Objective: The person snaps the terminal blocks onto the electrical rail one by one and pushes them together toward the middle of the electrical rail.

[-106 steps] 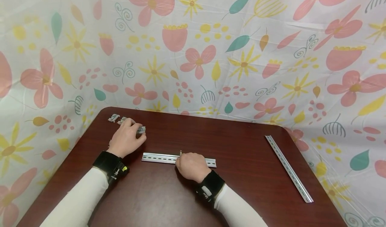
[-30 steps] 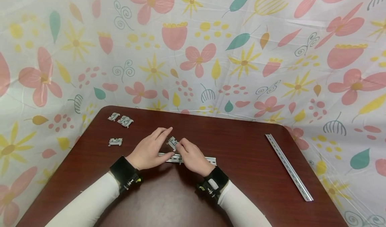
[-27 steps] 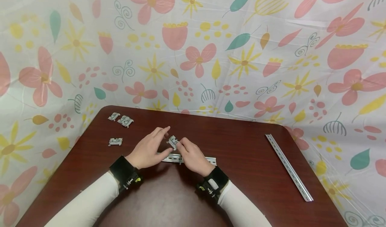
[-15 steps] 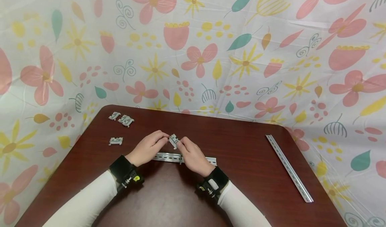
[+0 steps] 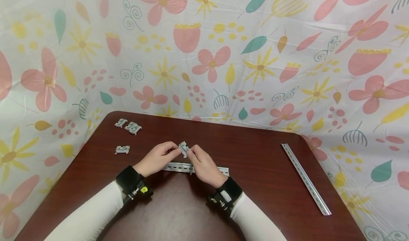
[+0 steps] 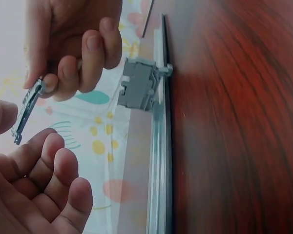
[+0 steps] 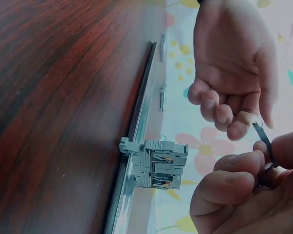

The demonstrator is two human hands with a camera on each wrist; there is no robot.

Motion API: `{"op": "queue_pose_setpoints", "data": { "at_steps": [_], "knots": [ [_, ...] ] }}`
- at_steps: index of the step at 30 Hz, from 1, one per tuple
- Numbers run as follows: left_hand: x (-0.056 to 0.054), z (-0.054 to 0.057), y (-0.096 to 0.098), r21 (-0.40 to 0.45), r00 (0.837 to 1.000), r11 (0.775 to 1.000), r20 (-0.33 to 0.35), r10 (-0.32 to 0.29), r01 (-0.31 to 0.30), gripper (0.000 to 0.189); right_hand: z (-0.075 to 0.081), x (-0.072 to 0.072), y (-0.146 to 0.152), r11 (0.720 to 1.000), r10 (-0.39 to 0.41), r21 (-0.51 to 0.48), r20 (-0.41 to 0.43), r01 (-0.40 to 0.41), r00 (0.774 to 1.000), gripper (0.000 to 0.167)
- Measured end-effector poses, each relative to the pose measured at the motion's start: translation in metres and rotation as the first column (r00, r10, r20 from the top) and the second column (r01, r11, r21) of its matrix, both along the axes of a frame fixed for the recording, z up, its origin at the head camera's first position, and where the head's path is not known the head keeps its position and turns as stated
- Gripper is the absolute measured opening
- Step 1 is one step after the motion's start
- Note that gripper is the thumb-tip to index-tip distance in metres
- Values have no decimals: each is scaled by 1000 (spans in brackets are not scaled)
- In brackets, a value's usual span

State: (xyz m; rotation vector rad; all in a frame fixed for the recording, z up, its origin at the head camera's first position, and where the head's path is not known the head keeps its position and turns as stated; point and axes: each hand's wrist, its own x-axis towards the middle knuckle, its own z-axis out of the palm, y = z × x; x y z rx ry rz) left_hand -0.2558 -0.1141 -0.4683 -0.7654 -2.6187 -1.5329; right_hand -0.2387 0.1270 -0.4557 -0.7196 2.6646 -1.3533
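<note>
A grey DIN-rail terminal block is pinched between the thumb and forefinger of my right hand, raised above the table. My left hand is at the block's other end, its thumb close against it in the left wrist view and its other fingers loosely bent, with a gap between them and the block. Below lies a slotted metal DIN rail, partly behind the right hand. Grey terminal-block pieces stand upright on the rail, side on in the left wrist view.
Several more terminal blocks lie at the table's left: one alone, one at the back corner and a close group. A second, longer DIN rail lies slantwise at the right edge. A flowered curtain hangs behind the table.
The left hand went from the blocks at the left to the rail; a terminal block came up into the right hand's pinch. Lately the left fingers bent and closed in on its end.
</note>
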Motion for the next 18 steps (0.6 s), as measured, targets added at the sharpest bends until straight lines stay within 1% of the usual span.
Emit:
{"op": "queue_pose_setpoints", "data": {
  "at_steps": [4, 7, 10, 18],
  "knots": [
    [-1, -2, 3, 34, 1000, 999, 22, -21, 20, 20, 0, 0, 0, 1000, -3, -5, -15, 3, 1000, 33],
    [0, -1, 6, 40, 999, 999, 31, -28, 27, 15, 1, 1, -1, 1000, -5, -11, -29, 5, 1000, 32],
    [2, -1, 7, 36, 998, 998, 35, -45, 44, 15, 1, 1, 0, 1000, -3, -14, -35, 3, 999, 29],
    [2, -3, 7, 19, 998, 997, -8, -69, 69, 19, -1, 0, -1, 1000, 16, -10, -25, -17, 1000, 32]
  ]
}}
